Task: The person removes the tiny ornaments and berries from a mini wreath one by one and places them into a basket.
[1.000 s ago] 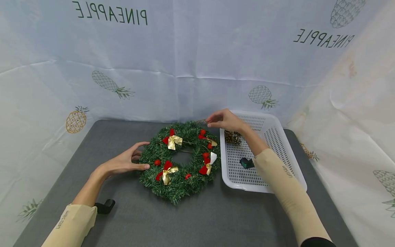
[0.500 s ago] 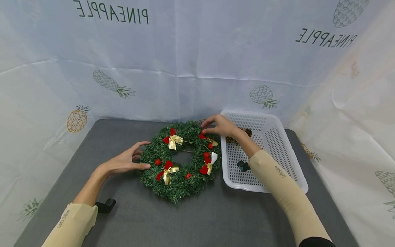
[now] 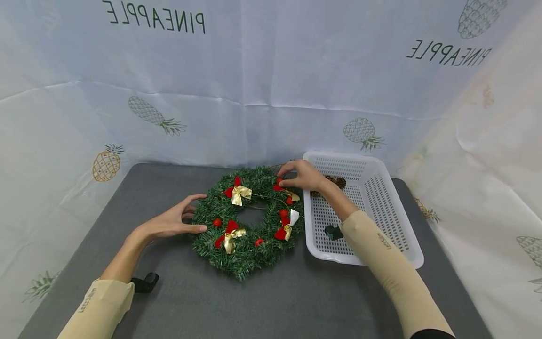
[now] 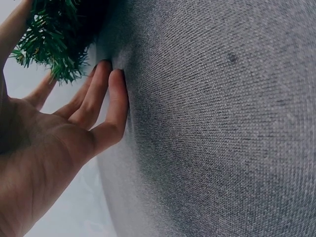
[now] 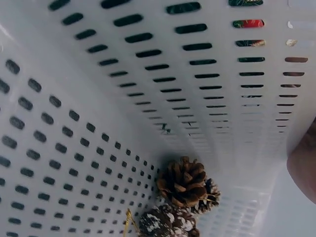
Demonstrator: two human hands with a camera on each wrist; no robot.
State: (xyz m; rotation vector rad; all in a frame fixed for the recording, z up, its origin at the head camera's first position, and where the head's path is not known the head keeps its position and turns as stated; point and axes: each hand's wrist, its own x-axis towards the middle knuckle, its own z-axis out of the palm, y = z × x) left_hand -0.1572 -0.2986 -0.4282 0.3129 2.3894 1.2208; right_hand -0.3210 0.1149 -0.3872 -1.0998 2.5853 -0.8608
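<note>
A green wreath [image 3: 243, 254] lies on the grey table, dressed with red-and-gold bows [image 3: 232, 237] and small red balls [image 3: 217, 222]. My left hand [image 3: 171, 221] rests at its left edge, thumb and index fingertip spread against the greenery. In the left wrist view the other fingers [image 4: 118, 106] lie loosely bent by the cloth under the wreath. Over the wreath's upper right, my right hand [image 3: 306, 175] pinches a small red ball [image 3: 280, 180] beside a bow. Its fingertips are outside the right wrist view.
A white perforated basket [image 3: 381, 212] stands right of the wreath. Inside are pinecones [image 5: 182, 182], partly hidden by the right forearm, and a dark green item [image 3: 333, 232]. A black item [image 3: 146, 282] sits by the left wrist. Pineapple-printed cloth [image 3: 262, 70] hangs behind the table.
My right hand has moved left and down from above the wreath's back right edge to the red ball. The left hand has stayed put. More of the pinecones now shows.
</note>
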